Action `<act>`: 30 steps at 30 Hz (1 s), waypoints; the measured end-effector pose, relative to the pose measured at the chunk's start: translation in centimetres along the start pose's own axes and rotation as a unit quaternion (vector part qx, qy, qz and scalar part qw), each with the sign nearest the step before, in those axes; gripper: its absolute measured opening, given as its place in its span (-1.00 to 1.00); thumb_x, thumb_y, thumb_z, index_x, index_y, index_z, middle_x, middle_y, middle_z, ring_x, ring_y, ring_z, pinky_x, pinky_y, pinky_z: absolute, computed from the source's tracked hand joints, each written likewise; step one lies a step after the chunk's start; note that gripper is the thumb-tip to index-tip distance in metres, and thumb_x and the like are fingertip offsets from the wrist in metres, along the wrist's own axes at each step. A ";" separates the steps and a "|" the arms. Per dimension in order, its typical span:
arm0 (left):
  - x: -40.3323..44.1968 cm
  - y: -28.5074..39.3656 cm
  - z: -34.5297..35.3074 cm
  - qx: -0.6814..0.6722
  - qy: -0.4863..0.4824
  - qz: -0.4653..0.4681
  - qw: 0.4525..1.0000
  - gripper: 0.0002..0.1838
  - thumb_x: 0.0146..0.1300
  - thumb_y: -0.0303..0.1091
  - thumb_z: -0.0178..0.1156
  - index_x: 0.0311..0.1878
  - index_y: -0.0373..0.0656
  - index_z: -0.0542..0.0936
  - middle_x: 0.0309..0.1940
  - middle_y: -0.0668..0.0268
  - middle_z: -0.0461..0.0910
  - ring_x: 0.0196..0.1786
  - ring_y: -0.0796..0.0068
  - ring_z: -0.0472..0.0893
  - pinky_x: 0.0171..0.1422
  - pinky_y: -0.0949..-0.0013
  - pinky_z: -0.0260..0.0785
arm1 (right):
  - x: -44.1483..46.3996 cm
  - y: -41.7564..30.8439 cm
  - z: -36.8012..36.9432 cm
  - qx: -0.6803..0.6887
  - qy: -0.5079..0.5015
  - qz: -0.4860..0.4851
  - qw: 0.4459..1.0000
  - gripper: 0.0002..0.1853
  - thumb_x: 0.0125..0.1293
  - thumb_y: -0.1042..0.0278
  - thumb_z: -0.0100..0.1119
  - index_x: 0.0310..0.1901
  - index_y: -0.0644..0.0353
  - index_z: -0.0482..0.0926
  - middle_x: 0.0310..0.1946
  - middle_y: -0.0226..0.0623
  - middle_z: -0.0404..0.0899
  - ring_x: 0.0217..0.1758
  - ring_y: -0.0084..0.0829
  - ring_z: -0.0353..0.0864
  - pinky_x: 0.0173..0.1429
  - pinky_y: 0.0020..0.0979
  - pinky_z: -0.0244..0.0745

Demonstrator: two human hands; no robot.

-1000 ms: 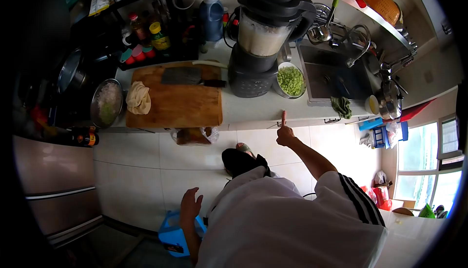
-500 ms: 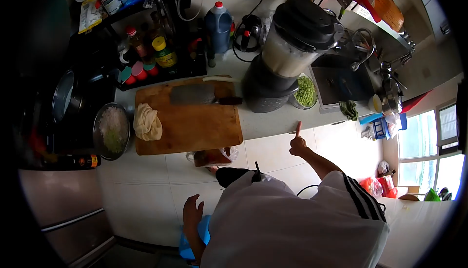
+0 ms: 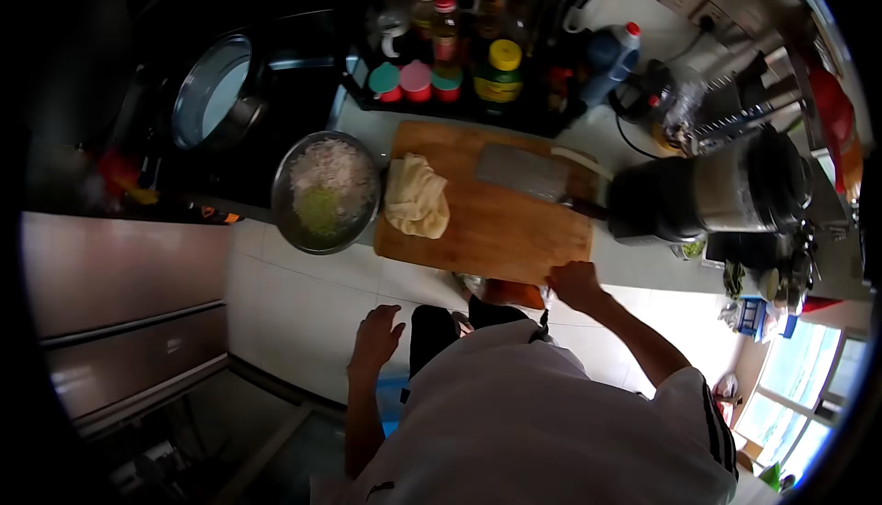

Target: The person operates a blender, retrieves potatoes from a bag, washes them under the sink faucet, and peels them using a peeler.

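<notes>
My right hand (image 3: 575, 286) is curled closed beside the front right corner of the wooden cutting board (image 3: 501, 234); I make out nothing in it. My left hand (image 3: 377, 335) hangs over the floor in front of the counter, fingers loosely apart, holding nothing. On the board, a cleaver (image 3: 522, 172) lies flat with its handle to the right. A crumpled cream-coloured cloth (image 3: 418, 197) rests at the board's left end. Left of it stands a metal bowl (image 3: 287, 227) of pale minced food with some chopped green on one side.
A blender (image 3: 726, 188) with pale contents stands right of the board. Behind the board are a yellow-capped jar (image 3: 499, 73), several bottles and lidded spice pots (image 3: 416, 82). A pot (image 3: 213, 91) sits on the stove at left. A blue jug (image 3: 610, 62) stands at the back.
The view has swung left. My right hand, pointing with one finger near the blender before, is now curled by the board's corner. My left hand is a little nearer the counter.
</notes>
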State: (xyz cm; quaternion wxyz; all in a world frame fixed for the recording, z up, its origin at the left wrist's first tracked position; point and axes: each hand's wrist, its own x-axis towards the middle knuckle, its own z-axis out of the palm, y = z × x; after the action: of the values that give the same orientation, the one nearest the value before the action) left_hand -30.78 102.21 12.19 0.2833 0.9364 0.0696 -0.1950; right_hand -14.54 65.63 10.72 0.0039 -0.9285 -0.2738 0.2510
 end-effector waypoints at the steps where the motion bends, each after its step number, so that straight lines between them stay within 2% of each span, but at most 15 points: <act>1: 0.3 -0.6 -0.2 -0.007 0.000 -0.001 1.000 -0.63 0.21 -0.32 0.19 0.08 -0.18 0.48 -0.03 0.12 0.53 0.03 0.08 0.51 0.11 0.12 0.37 | 2.2 -2.8 0.2 0.049 0.058 -0.030 0.997 -0.72 0.24 0.10 0.08 -0.46 0.11 0.58 -0.51 -0.26 0.61 -0.39 -0.18 0.64 -0.32 -0.11 0.48; 2: 0.5 -2.1 -0.3 -0.027 0.001 0.016 0.999 -0.63 0.21 -0.30 0.18 0.08 -0.18 0.47 -0.03 0.12 0.53 0.05 0.09 0.51 0.12 0.13 0.36 | 4.8 -8.4 -4.3 0.032 0.073 -0.084 0.993 -0.79 0.24 0.17 0.08 -0.36 0.12 0.56 -0.40 -0.25 0.62 -0.31 -0.19 0.64 -0.24 -0.09 0.47; 5: 1.0 -3.1 -2.9 -0.047 0.019 -0.018 0.999 -0.65 0.18 -0.33 0.23 0.02 -0.22 0.51 -0.08 0.11 0.56 -0.02 0.11 0.55 0.07 0.19 0.40 | 10.0 -12.9 -2.6 0.075 0.108 -0.105 0.986 -0.78 0.24 0.21 0.06 -0.21 0.18 0.51 -0.29 -0.20 0.57 -0.21 -0.16 0.62 -0.26 -0.10 0.47; 7: 1.6 -7.1 -3.3 -0.076 0.095 -0.031 0.992 -0.66 0.18 -0.34 0.24 0.00 -0.25 0.52 -0.11 0.10 0.58 -0.07 0.13 0.58 -0.02 0.19 0.44 | 12.3 -15.8 -1.9 0.148 0.208 -0.113 0.960 -0.78 0.25 0.22 0.06 -0.17 0.16 0.48 -0.30 -0.18 0.58 -0.25 -0.13 0.61 -0.27 -0.08 0.44; 8: 2.0 -9.0 -3.8 -0.092 0.132 -0.035 0.986 -0.66 0.17 -0.35 0.25 0.00 -0.26 0.52 -0.12 0.10 0.58 -0.09 0.14 0.60 -0.06 0.19 0.46 | 13.2 -17.0 -2.8 0.194 0.182 -0.114 0.957 -0.81 0.26 0.22 0.06 -0.19 0.12 0.48 -0.29 -0.16 0.57 -0.28 -0.12 0.61 -0.29 -0.08 0.42; 9: 2.4 -11.0 -4.4 -0.109 0.149 -0.060 0.981 -0.67 0.17 -0.39 0.25 -0.01 -0.30 0.53 -0.14 0.07 0.60 -0.16 0.18 0.63 -0.19 0.23 0.50 | 13.9 -18.2 -3.4 0.191 0.171 -0.096 0.962 -0.80 0.25 0.23 0.07 -0.17 0.12 0.48 -0.29 -0.16 0.58 -0.29 -0.12 0.61 -0.29 -0.09 0.43; 11: 3.4 -15.1 -5.9 -0.168 0.165 -0.077 0.969 -0.63 0.17 -0.35 0.26 0.02 -0.30 0.51 -0.14 0.03 0.59 -0.21 0.14 0.62 -0.19 0.20 0.48 | 15.1 -20.5 -4.2 0.184 0.151 -0.054 0.970 -0.77 0.22 0.25 0.11 -0.12 0.12 0.48 -0.30 -0.16 0.58 -0.31 -0.13 0.62 -0.29 -0.09 0.44; 13: 4.7 -19.1 -7.1 -0.186 0.175 -0.080 0.964 -0.59 0.20 -0.33 0.26 0.07 -0.31 0.47 -0.13 0.06 0.59 -0.22 0.23 0.63 -0.23 0.25 0.48 | 16.1 -22.1 -4.1 0.206 0.185 -0.019 0.961 -0.70 0.19 0.27 0.16 -0.05 0.11 0.47 -0.28 -0.17 0.56 -0.33 -0.11 0.61 -0.29 -0.08 0.45; 15: 6.4 -21.2 -9.5 -0.283 0.135 -0.156 0.937 -0.59 0.28 -0.30 0.18 0.13 -0.30 0.43 -0.13 0.17 0.58 -0.16 0.37 0.64 -0.24 0.35 0.56 | 17.0 -23.4 -4.7 0.201 0.206 0.032 0.957 -0.63 0.15 0.29 0.20 0.01 0.11 0.44 -0.26 -0.18 0.53 -0.33 -0.09 0.61 -0.30 -0.08 0.46; 17: 8.1 -22.0 -11.4 -0.424 0.081 -0.196 0.880 -0.53 0.33 -0.21 0.12 0.21 -0.24 0.35 -0.06 0.23 0.52 -0.08 0.35 0.60 -0.16 0.29 0.59 | 17.7 -24.7 -5.3 0.175 0.211 0.101 0.956 -0.54 0.11 0.32 0.25 0.08 0.10 0.42 -0.22 -0.19 0.49 -0.33 -0.07 0.61 -0.30 -0.09 0.48; 19: 9.6 -22.4 -12.6 -0.524 0.042 -0.212 0.824 -0.51 0.34 -0.19 0.11 0.24 -0.21 0.32 0.00 0.22 0.48 -0.05 0.32 0.58 -0.11 0.24 0.60 | 18.7 -25.1 -5.3 0.171 0.200 0.149 0.953 -0.36 0.01 0.33 0.35 0.18 0.06 0.33 -0.08 -0.20 0.39 -0.11 -0.11 0.56 -0.26 -0.10 0.49; 22: 11.4 -22.8 -13.1 -0.583 -0.034 -0.224 0.780 -0.51 0.33 -0.14 0.13 0.20 -0.20 0.32 0.04 0.20 0.43 -0.02 0.22 0.56 -0.05 0.13 0.60 | 19.6 -25.5 -5.7 0.178 0.212 0.193 0.941 -0.12 -0.11 0.30 0.45 0.30 0.02 0.20 0.08 -0.13 0.28 0.16 -0.12 0.39 -0.17 -0.09 0.49; 25: 12.5 -22.0 -13.5 -0.624 -0.064 -0.235 0.742 -0.53 0.29 -0.18 0.18 0.15 -0.20 0.33 0.01 0.19 0.46 -0.01 0.18 0.56 -0.02 0.05 0.59 | 20.5 -25.3 -4.5 0.135 0.243 0.223 0.934 -0.07 -0.11 0.30 0.45 0.34 0.00 0.14 0.11 -0.09 0.24 0.18 -0.07 0.36 -0.15 -0.07 0.49; 29: 13.0 -22.2 -12.6 -0.652 -0.084 -0.235 0.716 -0.53 0.25 -0.29 0.20 0.15 -0.21 0.30 -0.01 0.14 0.49 -0.03 0.15 0.58 -0.03 0.02 0.60 | 21.5 -23.4 -2.6 0.198 0.224 0.222 0.928 -0.39 -0.11 0.36 0.41 0.07 0.05 0.43 0.02 -0.19 0.44 -0.04 -0.08 0.55 -0.16 -0.10 0.49; 30: 13.0 -22.2 -12.2 -0.654 -0.085 -0.225 0.717 -0.52 0.26 -0.32 0.19 0.17 -0.22 0.27 -0.01 0.12 0.48 -0.04 0.15 0.60 -0.05 0.04 0.61 | 21.5 -23.2 -2.5 0.207 0.261 0.230 0.914 -0.57 -0.10 0.44 0.33 -0.10 0.11 0.51 -0.16 -0.21 0.54 -0.21 -0.06 0.60 -0.18 -0.13 0.50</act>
State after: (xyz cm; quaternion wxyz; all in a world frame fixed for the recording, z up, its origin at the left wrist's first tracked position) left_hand -20.24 127.75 5.06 0.7778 0.4534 0.3642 -0.2381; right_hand -9.58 96.66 6.25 0.2090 -0.9767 0.0165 0.0451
